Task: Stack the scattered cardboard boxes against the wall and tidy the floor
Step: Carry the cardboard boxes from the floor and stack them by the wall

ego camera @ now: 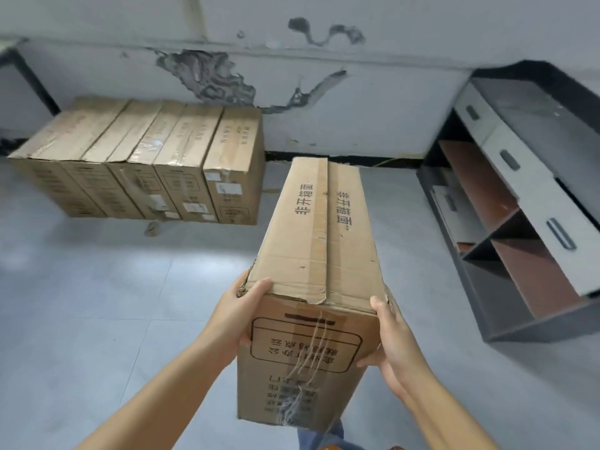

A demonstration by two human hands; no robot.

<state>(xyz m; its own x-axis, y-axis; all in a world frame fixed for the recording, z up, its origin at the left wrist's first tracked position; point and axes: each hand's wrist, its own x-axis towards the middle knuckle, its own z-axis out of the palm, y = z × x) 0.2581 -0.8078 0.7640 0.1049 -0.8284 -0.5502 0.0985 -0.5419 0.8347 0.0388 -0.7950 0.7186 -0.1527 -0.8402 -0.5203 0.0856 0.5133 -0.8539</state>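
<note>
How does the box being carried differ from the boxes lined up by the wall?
The carried box is gripped by the left hand and right hand; the row of boxes rests on the floor. It is alone; they stand pressed side by side. All are brown, taped cardboard.

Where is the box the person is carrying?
The carried box sits mid-frame, gripped by the left hand and right hand, right of the row of boxes against the wall.

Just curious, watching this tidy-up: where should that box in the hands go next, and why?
Probably carry the held box, gripped by the left hand and right hand, forward-left and set it beside the row of boxes at the wall, where bare floor adjoins the row's right end.
</note>
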